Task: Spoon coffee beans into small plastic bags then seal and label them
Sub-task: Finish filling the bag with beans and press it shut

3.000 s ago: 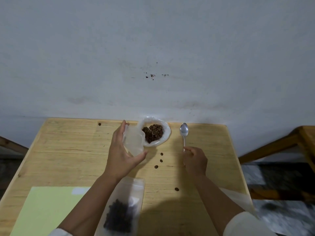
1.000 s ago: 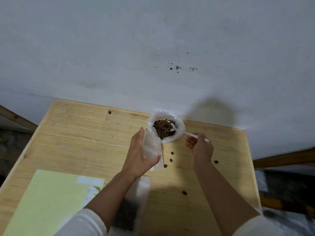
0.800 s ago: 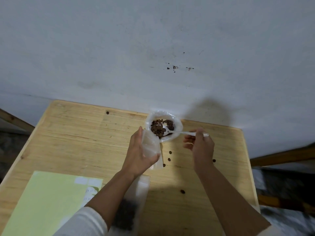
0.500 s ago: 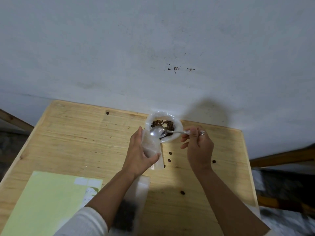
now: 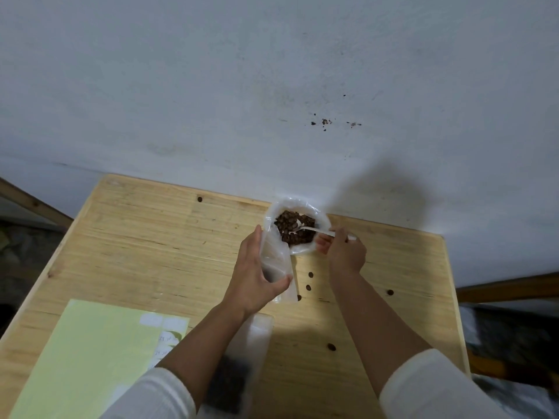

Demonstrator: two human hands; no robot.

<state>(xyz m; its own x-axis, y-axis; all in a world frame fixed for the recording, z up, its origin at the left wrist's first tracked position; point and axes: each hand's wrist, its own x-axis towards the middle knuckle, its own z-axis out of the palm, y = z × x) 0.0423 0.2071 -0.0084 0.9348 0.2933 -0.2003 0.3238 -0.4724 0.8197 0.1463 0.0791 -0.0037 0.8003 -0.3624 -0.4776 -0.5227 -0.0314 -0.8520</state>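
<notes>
The left hand (image 5: 252, 279) grips a small clear bag (image 5: 276, 261), fingers and thumb curled round it, mouth tilted toward the bowl (image 5: 320, 217) of beans (image 5: 292, 226) at the table's (image 5: 145, 234) far edge. The right hand (image 5: 344, 254), just right of the bowl, pinches a spoon (image 5: 314, 229) whose tip lies among the beans. Loose beans (image 5: 308, 281) lie just nearer than the bowl. A filled bag (image 5: 242, 367) lies well nearer, under the left forearm, beside a green sheet (image 5: 84, 355).
</notes>
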